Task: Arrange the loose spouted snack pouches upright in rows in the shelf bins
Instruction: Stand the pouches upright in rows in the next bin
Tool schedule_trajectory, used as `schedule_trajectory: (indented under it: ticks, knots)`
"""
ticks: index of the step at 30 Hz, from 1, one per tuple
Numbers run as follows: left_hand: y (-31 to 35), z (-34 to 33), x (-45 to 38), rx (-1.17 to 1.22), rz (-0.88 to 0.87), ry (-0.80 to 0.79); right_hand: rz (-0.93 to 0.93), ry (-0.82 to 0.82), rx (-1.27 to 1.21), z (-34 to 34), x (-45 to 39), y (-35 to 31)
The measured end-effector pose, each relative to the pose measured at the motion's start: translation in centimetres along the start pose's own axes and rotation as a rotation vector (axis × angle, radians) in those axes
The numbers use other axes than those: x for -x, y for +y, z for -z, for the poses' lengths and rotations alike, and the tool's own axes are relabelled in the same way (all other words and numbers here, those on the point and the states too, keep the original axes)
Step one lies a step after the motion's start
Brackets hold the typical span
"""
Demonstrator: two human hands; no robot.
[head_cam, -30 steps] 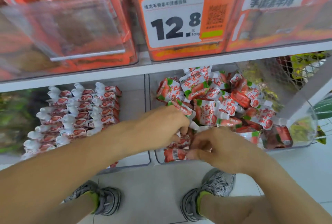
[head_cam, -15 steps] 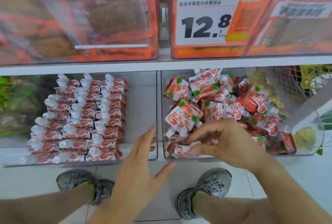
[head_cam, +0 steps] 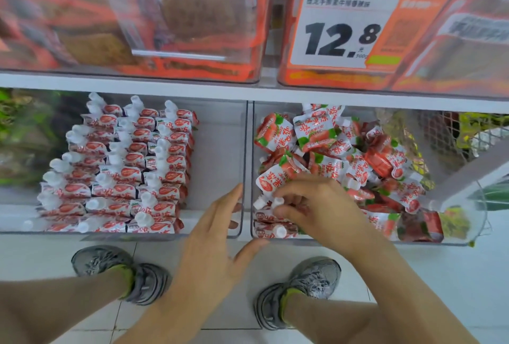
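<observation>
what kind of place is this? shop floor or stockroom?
Most likely a shop's sales floor, a snack aisle. A printed price tag reading 12.8 fronts an upper bin, clear shelf bins hold rows of spouted snack pouches, and a wire basket of goods sits to the right.

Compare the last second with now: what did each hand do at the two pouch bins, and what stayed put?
The left hand pulled back out of the right bin and now hangs open over the wall between the bins. The right hand stayed in the loose pile, fingers curled on a pouch near its spout; whether its grip changed is unclear. The rows in the left bin and the rest of the pile look unchanged.
</observation>
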State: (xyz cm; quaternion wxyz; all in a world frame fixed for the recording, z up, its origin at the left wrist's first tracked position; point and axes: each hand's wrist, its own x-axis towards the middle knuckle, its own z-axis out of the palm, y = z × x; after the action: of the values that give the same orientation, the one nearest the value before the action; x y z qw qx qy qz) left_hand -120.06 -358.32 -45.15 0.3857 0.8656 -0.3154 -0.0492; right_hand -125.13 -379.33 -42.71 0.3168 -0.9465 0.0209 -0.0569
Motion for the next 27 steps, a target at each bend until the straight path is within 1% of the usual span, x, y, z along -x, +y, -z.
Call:
schedule_trajectory:
  ticks: [3,5,8,10,11,12,13,14,15,16,18,19,20,22,25,27]
  knots:
    - [-0.1,0.1,0.0,-0.010,0.006,-0.023,-0.003,-0.039,0.104,-0.4,0.0,-0.3]
    - [-0.1,0.1,0.0,0.000,0.012,-0.030,-0.025,-0.107,0.106,-0.5,0.6,-0.5]
    - [0.0,0.2,0.1,-0.006,0.013,-0.017,-0.058,-0.274,0.027,0.4,0.3,-0.4]
    - [0.0,0.2,0.2,-0.010,0.007,-0.009,-0.114,-0.385,-0.072,1.5,-0.4,-0.2]
    - [0.0,0.2,0.2,-0.011,0.011,-0.012,-0.135,-0.386,-0.108,2.1,-0.7,-0.1]
    - [0.1,0.3,0.1,-0.014,0.016,-0.020,-0.139,-0.313,-0.131,2.6,-1.0,0.0]
    - [0.1,0.4,0.1,-0.017,0.017,-0.026,-0.119,-0.167,-0.133,3.0,-1.3,0.0]
    - [0.1,0.3,0.0,-0.020,0.017,-0.027,-0.078,-0.021,-0.089,3.2,-1.5,0.0]
    - [0.2,0.3,0.0,-0.020,0.020,-0.026,-0.037,0.059,-0.007,3.2,-2.0,0.0]
    - [0.2,0.3,0.0,-0.015,0.027,-0.027,-0.005,0.043,0.084,3.0,-2.6,0.0]
    - [0.3,0.4,0.1,0.009,0.042,-0.033,-0.014,-0.148,0.246,2.2,-3.7,0.1]
    - [0.4,0.4,0.1,0.021,0.053,-0.043,-0.034,-0.215,0.277,1.8,-4.1,0.1]
    - [0.4,0.5,0.1,0.030,0.060,-0.056,-0.048,-0.228,0.269,1.6,-4.4,0.3]
    - [0.5,0.7,0.2,0.052,0.070,-0.065,-0.074,-0.119,0.203,2.1,-4.3,0.6]
    - [0.8,1.4,-0.1,0.148,0.119,-0.073,-0.168,0.115,0.184,3.9,-3.4,1.2]
    - [0.8,1.8,-0.5,0.242,0.167,-0.088,-0.212,0.189,0.134,4.9,-2.6,1.8]
